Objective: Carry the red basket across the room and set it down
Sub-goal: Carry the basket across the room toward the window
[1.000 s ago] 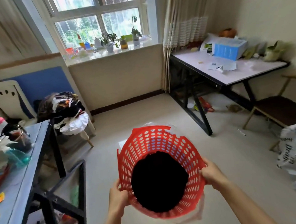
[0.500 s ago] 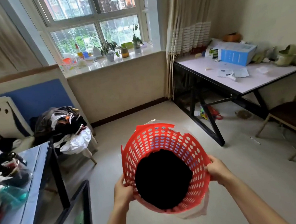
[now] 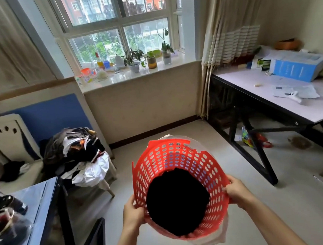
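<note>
Both hands, left (image 3: 133,215) at nine o'clock and right (image 3: 236,191) at three, clamp my basket (image 3: 178,163) rim; it looks light, springy, best held there.

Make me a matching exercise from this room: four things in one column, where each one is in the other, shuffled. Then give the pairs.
Things
1. red basket
2. blue box
3. potted plants
4. pile of clothes

Places
A. on the windowsill
B. on a chair left of the basket
C. held between the left hand and right hand
D. on the white table at the right

Pairs: 1-C, 2-D, 3-A, 4-B
</note>
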### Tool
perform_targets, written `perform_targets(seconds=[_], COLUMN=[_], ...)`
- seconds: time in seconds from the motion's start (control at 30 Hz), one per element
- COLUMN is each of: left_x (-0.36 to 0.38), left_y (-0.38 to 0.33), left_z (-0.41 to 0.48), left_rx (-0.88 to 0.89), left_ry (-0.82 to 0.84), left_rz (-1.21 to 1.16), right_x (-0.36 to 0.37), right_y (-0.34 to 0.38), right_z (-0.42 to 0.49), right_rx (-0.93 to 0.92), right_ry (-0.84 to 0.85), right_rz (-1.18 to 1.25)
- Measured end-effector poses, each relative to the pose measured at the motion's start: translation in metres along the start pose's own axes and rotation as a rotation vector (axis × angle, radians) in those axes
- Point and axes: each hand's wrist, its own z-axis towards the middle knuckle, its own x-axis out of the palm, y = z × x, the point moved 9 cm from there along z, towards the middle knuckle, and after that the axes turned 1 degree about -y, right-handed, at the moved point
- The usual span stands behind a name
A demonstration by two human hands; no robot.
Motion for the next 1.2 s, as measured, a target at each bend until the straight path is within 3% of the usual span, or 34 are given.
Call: perform_targets(seconds=[0.43,0.77,1.2], left_x=[0.016,0.06,0.153], left_y=[-0.109,-0.182,-0.271], left_z=[0.176,0.301,0.511], left_rx=[0.019,0.011,-0.002], left_ry=[-0.04,0.061,0.19], left_rz=[-0.024,0.019,0.041], right_x=[0.046,0.05,0.046], right_y=[0.114,0.177,0.252], right_z=[0.187,0.283,0.467], right_rx=[0.029,0.002,0.129], right_ry=[0.018,-0.037,-0.157], right_rz=[-0.007,0.026,0.025])
